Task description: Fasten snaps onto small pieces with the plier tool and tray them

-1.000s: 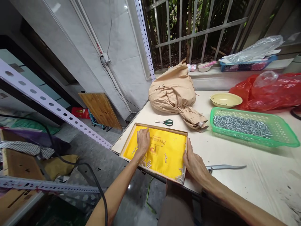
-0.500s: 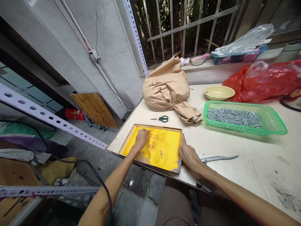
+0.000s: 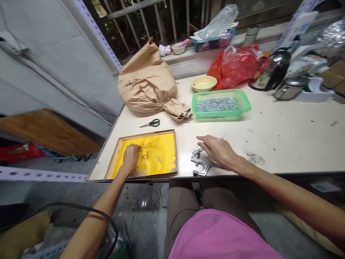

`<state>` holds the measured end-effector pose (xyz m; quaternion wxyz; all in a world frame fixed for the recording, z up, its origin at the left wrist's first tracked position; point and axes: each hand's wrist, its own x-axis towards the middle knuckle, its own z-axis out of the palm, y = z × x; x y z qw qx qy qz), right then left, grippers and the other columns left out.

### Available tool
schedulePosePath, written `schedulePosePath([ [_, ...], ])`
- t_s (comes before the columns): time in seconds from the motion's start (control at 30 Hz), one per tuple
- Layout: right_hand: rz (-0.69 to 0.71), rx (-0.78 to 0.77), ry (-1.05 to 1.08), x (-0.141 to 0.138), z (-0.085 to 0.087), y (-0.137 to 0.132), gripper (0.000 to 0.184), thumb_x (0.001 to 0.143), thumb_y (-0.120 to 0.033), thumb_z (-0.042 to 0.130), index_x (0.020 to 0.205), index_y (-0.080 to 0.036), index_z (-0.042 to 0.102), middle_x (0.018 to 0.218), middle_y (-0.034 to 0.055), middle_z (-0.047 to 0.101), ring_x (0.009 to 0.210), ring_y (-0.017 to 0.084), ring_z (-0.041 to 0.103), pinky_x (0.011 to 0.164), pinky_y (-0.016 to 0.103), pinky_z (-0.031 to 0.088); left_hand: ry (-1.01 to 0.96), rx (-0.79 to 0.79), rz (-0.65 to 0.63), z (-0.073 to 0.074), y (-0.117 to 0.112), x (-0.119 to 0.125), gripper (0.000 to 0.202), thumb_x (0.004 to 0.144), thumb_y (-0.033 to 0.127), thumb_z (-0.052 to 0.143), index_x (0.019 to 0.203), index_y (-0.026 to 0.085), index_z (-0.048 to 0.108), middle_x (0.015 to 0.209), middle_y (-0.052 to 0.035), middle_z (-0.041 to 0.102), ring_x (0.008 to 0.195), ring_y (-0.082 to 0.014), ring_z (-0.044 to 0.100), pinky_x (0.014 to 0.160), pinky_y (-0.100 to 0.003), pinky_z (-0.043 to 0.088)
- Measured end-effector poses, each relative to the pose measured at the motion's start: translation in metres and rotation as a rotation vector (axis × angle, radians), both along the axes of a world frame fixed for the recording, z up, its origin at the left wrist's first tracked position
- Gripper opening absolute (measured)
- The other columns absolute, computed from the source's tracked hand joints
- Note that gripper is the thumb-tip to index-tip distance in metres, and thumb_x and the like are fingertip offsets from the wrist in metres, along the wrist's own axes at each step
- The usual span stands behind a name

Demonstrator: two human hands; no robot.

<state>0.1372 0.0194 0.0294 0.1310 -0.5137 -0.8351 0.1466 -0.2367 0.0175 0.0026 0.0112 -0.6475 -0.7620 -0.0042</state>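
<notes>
My left hand (image 3: 131, 156) rests over a shallow cardboard tray (image 3: 176, 151) lined with a yellow printed sheet (image 3: 153, 158). Its fingers are curled together, and whatever they may hold is hidden. Small metal pins (image 3: 140, 172) lie at the tray's near edge, with a few more in the middle and at the right corner. My right hand (image 3: 219, 151) reaches over a grey plier-like tool (image 3: 202, 167) with a spring, fingers stretched forward and not wrapped round it. The hand covers part of the tool's handles; whether it touches them I cannot tell.
Green-handled scissors (image 3: 153, 123) lie behind the tray. Farther back are a brown paper sack (image 3: 148, 86), a green basket (image 3: 195, 111) of metal pins, a yellow bowl (image 3: 204, 83) and a red plastic bag (image 3: 234, 68). A kettle (image 3: 277, 68) stands at the back right.
My right hand has left the tray's right edge and moved right over the plier-like tool. My left hand stays at the tray, fingers curled. The view has turned right.
</notes>
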Motion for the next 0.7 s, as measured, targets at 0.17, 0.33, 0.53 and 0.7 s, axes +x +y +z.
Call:
schedulePosePath([
  [0.17,0.068,-0.069,-0.023,0.074,-0.021,-0.032,0.036,0.096,-0.034,0.035,0.109,-0.018,0.065,0.097,0.0079,0.060,0.080,0.016,0.059,0.071,0.027,0.043,0.045,0.061,0.096,0.006,0.000,0.008,0.023,0.085,0.017,0.049,0.092,0.007,0.069,0.089,-0.0098,0.062,0.093,-0.0250,0.056,0.081,-0.038,0.046],
  [0.33,0.232,-0.110,-0.043,0.084,-0.031,-0.048,0.028,0.095,-0.030,0.039,0.098,-0.018,0.064,0.092,0.0062,0.055,0.077,0.014,0.054,0.064,0.025,0.037,-0.367,0.099,0.085,0.037,-0.011,0.073,0.021,0.079,0.029,0.058,0.089,0.014,0.070,0.084,-0.0065,0.068,0.078,-0.0197,0.061,0.069,-0.028,0.048],
  [0.53,0.175,0.007,-0.156,0.088,-0.039,-0.030,0.024,0.095,-0.021,0.038,0.091,-0.017,0.062,0.089,0.0066,0.056,0.079,0.015,0.050,0.062,0.026,0.029,-1.185,-0.236,0.119,0.038,-0.046,0.196,0.036,0.065,0.041,0.071,0.086,0.012,0.068,0.058,0.0002,0.060,0.044,-0.0073,0.047,0.038,-0.017,0.031],
  [0.7,0.131,0.072,-0.178,0.104,-0.052,-0.022,0.022,0.094,-0.018,0.038,0.094,-0.019,0.061,0.093,0.0066,0.056,0.081,0.016,0.049,0.064,0.027,0.028,-1.284,-0.318,0.251,0.009,-0.050,0.232,0.035,0.060,0.040,0.075,0.074,0.010,0.065,0.052,0.0014,0.056,0.038,-0.0038,0.039,0.035,-0.017,0.025],
])
